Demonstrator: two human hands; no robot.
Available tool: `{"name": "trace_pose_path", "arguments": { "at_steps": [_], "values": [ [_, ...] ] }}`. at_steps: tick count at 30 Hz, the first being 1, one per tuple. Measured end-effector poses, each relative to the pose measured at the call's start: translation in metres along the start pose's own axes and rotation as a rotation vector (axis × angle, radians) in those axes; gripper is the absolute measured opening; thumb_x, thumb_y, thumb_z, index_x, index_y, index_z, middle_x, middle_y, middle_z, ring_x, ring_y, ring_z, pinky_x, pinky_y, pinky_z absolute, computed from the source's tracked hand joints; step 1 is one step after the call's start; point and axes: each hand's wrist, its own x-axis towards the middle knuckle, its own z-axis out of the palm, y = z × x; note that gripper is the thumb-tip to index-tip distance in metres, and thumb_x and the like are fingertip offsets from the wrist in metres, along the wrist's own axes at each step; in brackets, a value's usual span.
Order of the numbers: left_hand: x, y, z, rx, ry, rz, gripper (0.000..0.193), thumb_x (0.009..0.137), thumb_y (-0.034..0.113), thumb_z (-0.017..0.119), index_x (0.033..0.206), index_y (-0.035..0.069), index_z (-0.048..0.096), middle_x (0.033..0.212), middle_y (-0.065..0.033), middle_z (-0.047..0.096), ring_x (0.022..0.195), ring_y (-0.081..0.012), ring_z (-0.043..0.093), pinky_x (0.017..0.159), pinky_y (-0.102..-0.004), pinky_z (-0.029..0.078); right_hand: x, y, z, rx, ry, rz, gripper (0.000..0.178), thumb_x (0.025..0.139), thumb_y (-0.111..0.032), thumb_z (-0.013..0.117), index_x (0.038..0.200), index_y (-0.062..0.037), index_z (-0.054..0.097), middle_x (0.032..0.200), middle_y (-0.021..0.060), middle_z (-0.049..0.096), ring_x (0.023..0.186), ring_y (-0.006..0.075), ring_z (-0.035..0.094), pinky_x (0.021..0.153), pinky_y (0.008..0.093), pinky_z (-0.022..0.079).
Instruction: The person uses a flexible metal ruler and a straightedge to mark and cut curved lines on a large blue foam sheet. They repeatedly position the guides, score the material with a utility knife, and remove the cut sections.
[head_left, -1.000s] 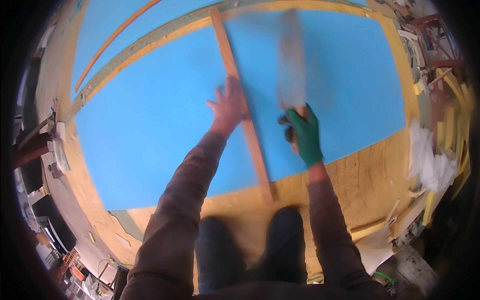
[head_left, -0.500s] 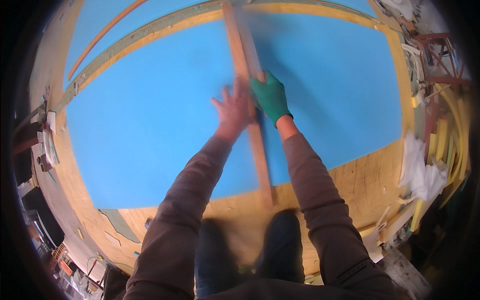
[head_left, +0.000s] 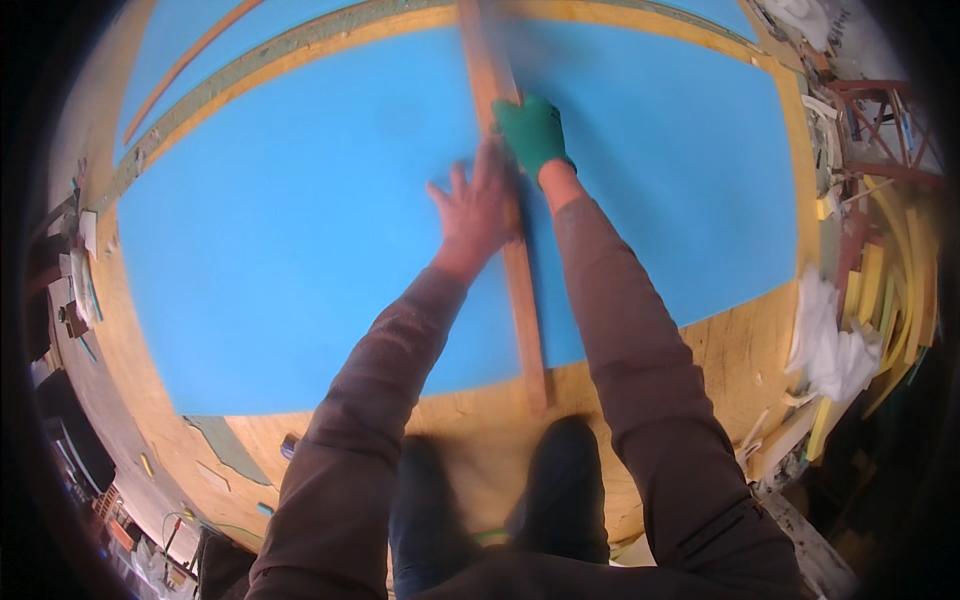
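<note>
A long reddish-brown wooden strip (head_left: pixel 524 310) lies across a large light-blue sheet (head_left: pixel 300 270), running from the far edge to the near edge and past it. My bare left hand (head_left: pixel 474 212) rests flat on the strip and the sheet left of it, fingers spread. At the strip's right side, my right hand (head_left: pixel 532 132) in a green glove is closed, farther away than the left. Whatever it grips is hidden by the glove and by blur.
The sheet lies on a pale wooden board (head_left: pixel 480 425). Another thin wooden strip (head_left: pixel 190 68) lies on blue material at the far left. White crumpled material (head_left: pixel 835 345) and yellow strips (head_left: pixel 868 285) are heaped at the right. My knees are at the near edge.
My right hand has slid away from me along the strip's right side. My left hand has shifted slightly in the same direction, still on the strip.
</note>
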Motion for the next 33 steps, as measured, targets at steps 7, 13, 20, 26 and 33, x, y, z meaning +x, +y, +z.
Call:
{"name": "trace_pose_path", "arguments": {
  "at_steps": [7, 13, 20, 26, 33],
  "values": [
    [0.003, -0.005, 0.012, -0.037, 0.076, 0.011, 0.146, 0.051, 0.044, 0.105, 0.171, 0.016, 0.028, 0.176, -0.0015, 0.021, 0.149, -0.04, 0.037, 0.104, -0.0773, 0.039, 0.032, -0.021, 0.006, 0.052, -0.101, 0.135, 0.029, 0.092, -0.018, 0.067, 0.115, -0.0007, 0.065, 0.088, 0.0154, 0.076, 0.074, 0.023, 0.075, 0.057, 0.0401, 0.059],
    [0.001, -0.005, 0.01, -0.035, 0.035, 0.014, 0.146, 0.049, 0.046, 0.106, 0.17, 0.016, 0.03, 0.176, -0.0016, 0.021, 0.15, -0.0401, 0.036, 0.107, -0.0781, 0.037, -0.011, 0.01, -0.008, -0.219, -0.108, 0.034, 0.042, 0.092, -0.029, 0.067, 0.12, 0.0017, 0.063, 0.1, 0.0232, 0.076, 0.081, 0.0351, 0.077, 0.073, 0.0478, 0.061],
    [0.002, -0.006, 0.013, -0.03, 0.055, 0.015, 0.137, 0.054, 0.045, 0.105, 0.167, 0.016, 0.034, 0.173, -0.0015, 0.026, 0.146, -0.04, 0.041, 0.107, -0.0778, 0.038, -0.178, 0.044, -0.042, -0.03, -0.142, 0.267, 0.035, 0.102, -0.026, 0.063, 0.125, 0.0006, 0.059, 0.095, 0.0205, 0.074, 0.077, 0.0295, 0.078, 0.066, 0.0418, 0.061],
    [0.007, -0.009, 0.032, -0.052, 0.184, 0.041, 0.131, 0.055, 0.042, 0.104, 0.165, 0.014, 0.039, 0.171, -0.0006, 0.03, 0.141, -0.0399, 0.044, 0.102, -0.0791, 0.04, -0.208, 0.052, -0.047, -0.079, -0.124, 0.333, 0.031, 0.102, -0.02, 0.064, 0.123, 0.0024, 0.059, 0.089, 0.0151, 0.073, 0.075, 0.0216, 0.075, 0.066, 0.0398, 0.061],
    [0.016, -0.006, 0.053, 0.017, 0.274, 0.016, 0.124, 0.056, 0.049, 0.102, 0.162, 0.015, 0.048, 0.171, -0.0048, 0.029, 0.141, -0.0425, 0.041, 0.101, -0.0839, 0.037, -0.21, 0.058, -0.038, -0.038, -0.067, 0.342, 0.031, 0.1, -0.018, 0.066, 0.123, 0.0022, 0.063, 0.089, 0.0106, 0.072, 0.076, 0.0147, 0.071, 0.069, 0.0375, 0.061]
  ]
}}
